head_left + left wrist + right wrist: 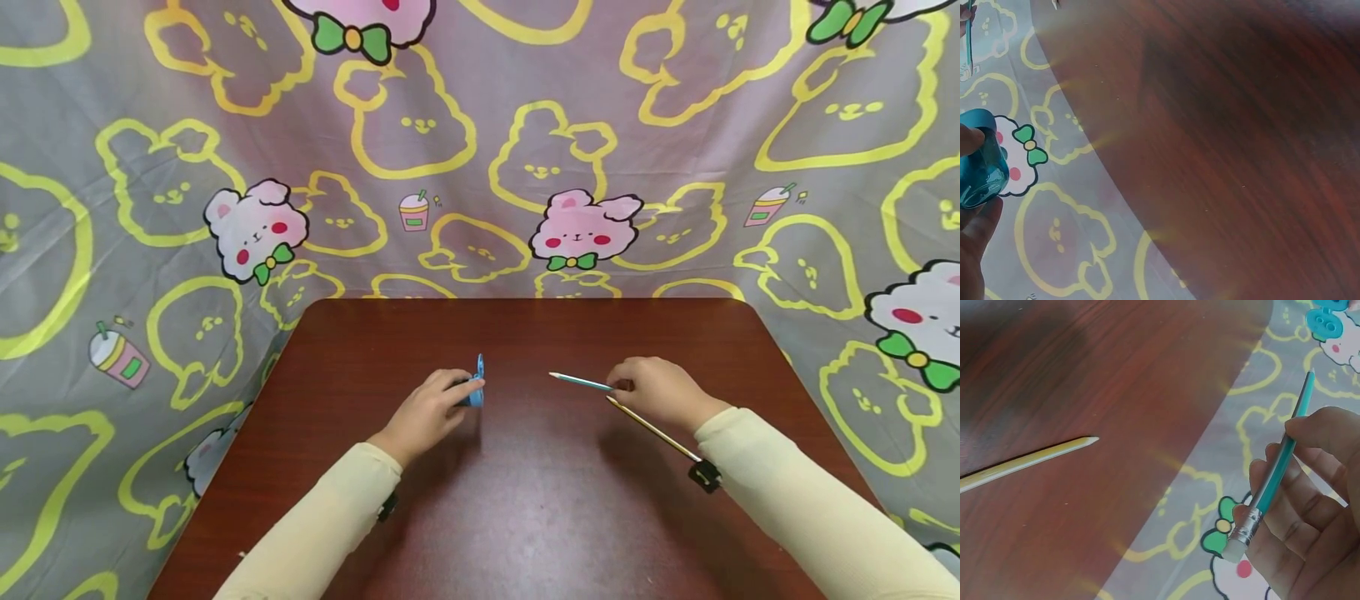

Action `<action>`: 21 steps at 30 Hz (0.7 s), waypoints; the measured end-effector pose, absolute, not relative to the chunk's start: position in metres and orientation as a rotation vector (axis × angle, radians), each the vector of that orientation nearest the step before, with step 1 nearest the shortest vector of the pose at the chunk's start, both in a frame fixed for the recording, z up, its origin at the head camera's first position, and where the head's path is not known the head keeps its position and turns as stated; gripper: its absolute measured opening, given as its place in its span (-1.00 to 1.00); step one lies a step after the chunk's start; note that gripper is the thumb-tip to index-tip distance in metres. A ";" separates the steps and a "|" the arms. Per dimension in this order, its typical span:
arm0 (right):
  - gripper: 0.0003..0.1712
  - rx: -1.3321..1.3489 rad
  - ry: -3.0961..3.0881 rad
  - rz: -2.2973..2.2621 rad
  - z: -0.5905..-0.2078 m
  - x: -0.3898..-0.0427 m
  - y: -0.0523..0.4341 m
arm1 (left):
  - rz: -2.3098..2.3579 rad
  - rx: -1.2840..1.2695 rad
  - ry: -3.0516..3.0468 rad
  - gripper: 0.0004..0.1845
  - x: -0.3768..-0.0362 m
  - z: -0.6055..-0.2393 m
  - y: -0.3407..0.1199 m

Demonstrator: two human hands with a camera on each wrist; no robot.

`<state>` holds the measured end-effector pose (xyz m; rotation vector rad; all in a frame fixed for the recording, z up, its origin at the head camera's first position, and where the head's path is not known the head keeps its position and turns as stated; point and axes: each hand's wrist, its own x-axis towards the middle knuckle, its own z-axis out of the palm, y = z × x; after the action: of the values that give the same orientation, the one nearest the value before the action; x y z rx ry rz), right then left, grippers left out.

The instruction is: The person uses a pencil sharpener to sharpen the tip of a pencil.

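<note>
The teal pencil [579, 381] is pinched in the right hand [660, 392], fingers and thumb curled round its rear half, so that it hangs just above the right-centre of the dark red-brown surface [525, 500] with its sharpened tip pointing left toward the other hand; the right wrist view shows its metal ferrule and pale eraser [1235, 550] sticking out below the fingers [1310, 487]. No writing can be read on its barrel. Well apart from that tip, near the middle of the surface, the left hand [427, 412] grips a small blue sharpener [474, 387], fingers curled round it and holding it upright; in the left wrist view it looks like translucent teal plastic clamped between thumb and fingertips [975, 225], and it bears no label that can be made out. Just beside the right hand, a yellow pencil [652, 429] lies flat on the surface, running diagonally from under the hand toward the right sleeve [795, 500], its pointed end toward the middle. Both arms wear pale cream sleeves, each with a small black clip at the wrist. Behind and around the surface hangs a grey cloth [150, 167] printed with yellow bear outlines, pink rabbits with green bows and little drink cups; it carries no words
</note>
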<state>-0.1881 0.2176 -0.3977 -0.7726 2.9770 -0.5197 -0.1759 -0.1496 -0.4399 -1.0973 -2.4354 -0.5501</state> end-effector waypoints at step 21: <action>-0.86 -1.078 3.041 -0.522 -0.372 -0.184 0.201 | -0.545 -1.193 -2.378 -0.43 -0.177 -0.417 -0.139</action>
<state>-0.1845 0.2015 -0.3719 -1.0781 3.0415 -0.5218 -0.1771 -0.1388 -0.4166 -1.1931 -2.3783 -0.5451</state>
